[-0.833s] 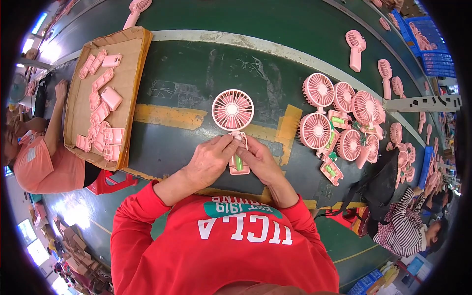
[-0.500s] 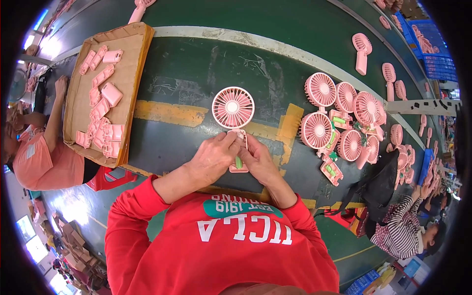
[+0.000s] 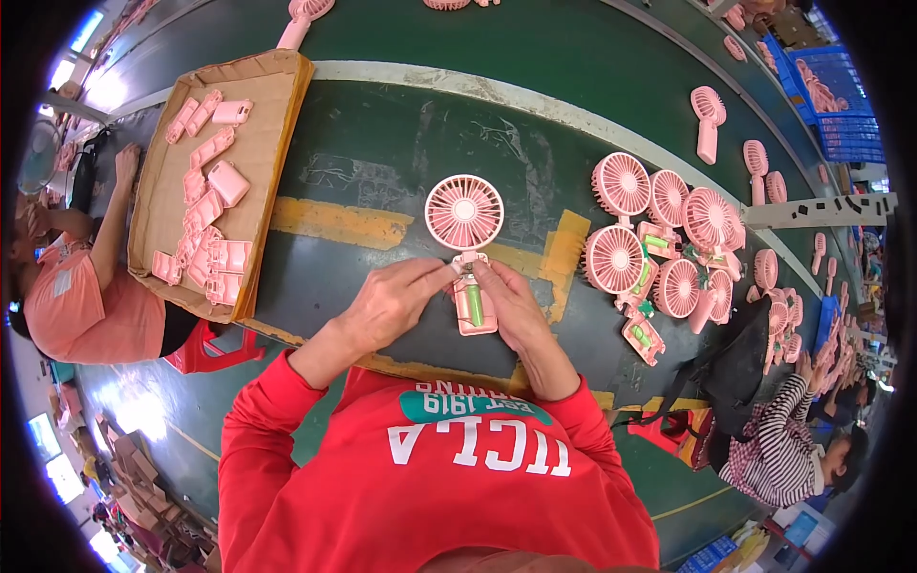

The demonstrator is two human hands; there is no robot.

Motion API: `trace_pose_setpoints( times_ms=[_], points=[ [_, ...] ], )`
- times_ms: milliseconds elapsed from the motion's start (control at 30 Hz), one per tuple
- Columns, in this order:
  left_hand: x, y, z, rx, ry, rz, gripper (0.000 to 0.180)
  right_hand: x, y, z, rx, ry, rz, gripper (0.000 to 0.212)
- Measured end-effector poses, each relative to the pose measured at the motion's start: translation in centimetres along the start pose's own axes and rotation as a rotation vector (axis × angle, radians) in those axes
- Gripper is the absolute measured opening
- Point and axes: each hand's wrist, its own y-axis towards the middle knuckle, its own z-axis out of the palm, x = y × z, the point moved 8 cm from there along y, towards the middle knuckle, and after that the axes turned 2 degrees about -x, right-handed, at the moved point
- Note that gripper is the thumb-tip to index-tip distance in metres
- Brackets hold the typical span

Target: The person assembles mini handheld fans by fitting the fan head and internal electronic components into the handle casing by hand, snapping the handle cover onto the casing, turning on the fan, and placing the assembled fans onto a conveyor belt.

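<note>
A pink handheld fan (image 3: 464,212) lies in front of me with its round grille pointing away. Its handle is open toward me, and a green cylindrical battery (image 3: 475,304) shows inside. My left hand (image 3: 392,298) is closed, its thumb and forefinger pinching at the top left of the handle, just under the grille. On the other side my right hand (image 3: 514,310) grips the handle's edge, thumb on the upper part near small metal-looking bits. What exactly lies beneath the fingertips is hidden.
To the left, a cardboard tray (image 3: 294,124) holds several pink handle covers (image 3: 229,183). Several pink fans (image 3: 614,259), some with open handles, cluster at the right beside a black bag (image 3: 731,368). More fans lie on the green belt (image 3: 554,48). People sit at both sides.
My left hand has drawn back a little to the left, uncovering more of the open handle and its battery. My right hand still holds the fan. The whole view has shifted slightly.
</note>
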Motion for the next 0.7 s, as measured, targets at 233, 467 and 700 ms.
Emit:
trace_pose_setpoints(
  times_ms=[233,467,700],
  points=[
    [-0.8,-0.5,0.7,-0.108,-0.039,0.085,0.021,0.2,0.2,0.0,-0.071,0.014,-0.086,0.029],
    [0.1,-1.9,1.6,-0.262,-0.257,-0.440,0.007,-0.3,0.2,1.1,-0.183,-0.009,-0.163,0.028],
    [4.0,-0.8,-7.1,-0.141,0.125,-0.217,0.016,-0.3,-0.4,-0.2,-0.200,0.059,-0.104,0.029]
  ],
)
